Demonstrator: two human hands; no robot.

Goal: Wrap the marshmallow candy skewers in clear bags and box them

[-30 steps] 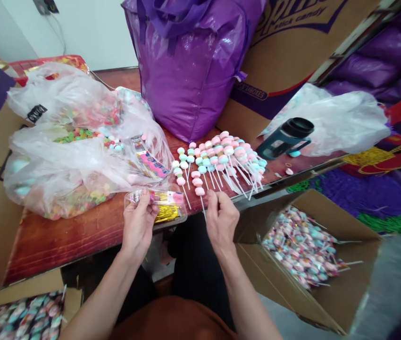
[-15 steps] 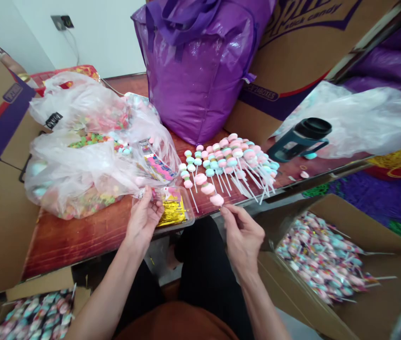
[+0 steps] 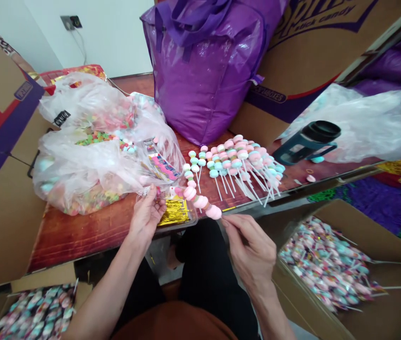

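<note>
My right hand [image 3: 252,243] pinches the stick end of a marshmallow candy stick [image 3: 200,202], whose pink and white puffs point left. The tip of the candy is close to my left hand [image 3: 147,212]. Between thumb and fingers, my left hand grips a clear plastic wrapper [image 3: 170,191] with pink print; whether the candy tip is inside it I cannot tell. Below it, a clear plastic tray [image 3: 194,219] holds gold twist ties [image 3: 175,212]. More marshmallow sticks [image 3: 236,156] lie in a pile on the red-brown table [image 3: 90,231], their white sticks toward me.
Plastic bags [image 3: 80,160] of sweets stand at the left. A purple bag [image 3: 200,75] rises behind the pile, with a dark bottle [image 3: 304,141] to its right. Open boxes of wrapped candy [image 3: 328,264] [image 3: 37,309] flank my legs. Another person's arm [image 3: 23,61] shows at far left.
My right hand has turned the candy stick leftward and down, bringing its tip nearer to the wrapper in my left hand. The whole view has shifted slightly.
</note>
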